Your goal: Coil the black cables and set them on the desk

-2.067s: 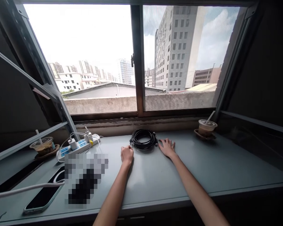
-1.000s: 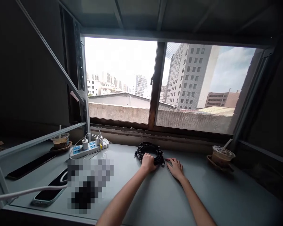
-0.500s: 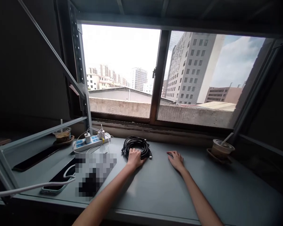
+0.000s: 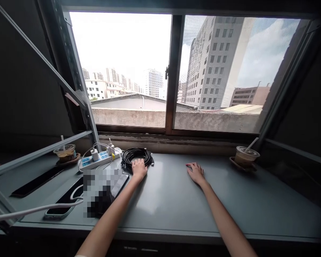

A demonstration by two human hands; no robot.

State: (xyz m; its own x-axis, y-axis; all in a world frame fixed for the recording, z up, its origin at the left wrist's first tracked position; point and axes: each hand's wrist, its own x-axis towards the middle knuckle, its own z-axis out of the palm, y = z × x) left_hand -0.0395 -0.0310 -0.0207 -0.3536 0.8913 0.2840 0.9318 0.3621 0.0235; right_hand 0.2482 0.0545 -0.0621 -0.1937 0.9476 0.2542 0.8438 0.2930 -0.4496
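A coil of black cable point(image 4: 135, 156) lies on the grey metal table point(image 4: 176, 203) left of centre, close to a white power strip point(image 4: 98, 160). My left hand point(image 4: 139, 168) rests on the coil's near edge, fingers curled over the loops. My right hand point(image 4: 195, 172) lies flat on the bare table to the right, fingers stretched out, holding nothing.
Chargers and white wires are plugged into the power strip. A phone point(image 4: 62, 200) with a white cable lies at the front left, beside a blurred-out patch. Iced drink cups stand at the left point(image 4: 66, 153) and right point(image 4: 246, 157). A window and metal shelf frame lie behind.
My left hand went from a fist on the table onto the cable coil and slid it left toward the power strip. My right hand stayed flat on the table.
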